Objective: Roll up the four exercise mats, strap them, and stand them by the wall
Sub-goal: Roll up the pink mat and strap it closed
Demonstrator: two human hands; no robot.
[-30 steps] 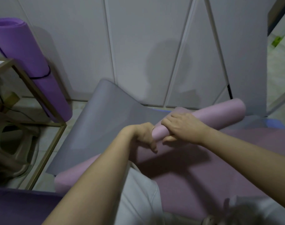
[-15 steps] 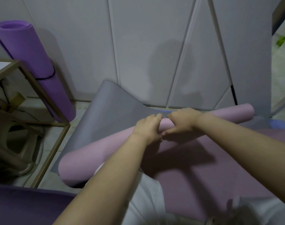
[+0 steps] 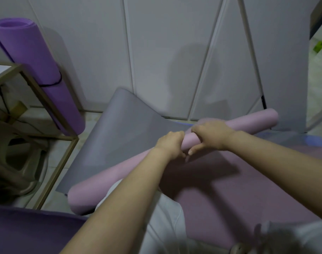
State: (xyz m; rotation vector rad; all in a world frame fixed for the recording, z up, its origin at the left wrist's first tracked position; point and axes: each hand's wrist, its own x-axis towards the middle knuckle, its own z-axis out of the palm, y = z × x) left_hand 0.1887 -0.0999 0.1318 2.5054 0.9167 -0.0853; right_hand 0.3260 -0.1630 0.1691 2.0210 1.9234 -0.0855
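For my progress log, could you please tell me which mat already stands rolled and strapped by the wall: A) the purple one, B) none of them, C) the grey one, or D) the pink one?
A: the purple mat leans rolled against the wall with a dark strap round it, while the left hand and right hand grip the half-rolled pink mat.

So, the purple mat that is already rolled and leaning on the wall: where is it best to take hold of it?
Probably the upper half of the purple mat, above its black strap, coming from the picture's right. The gold table frame crosses in front of its lower part on the left, and the strap keeps the roll tight.
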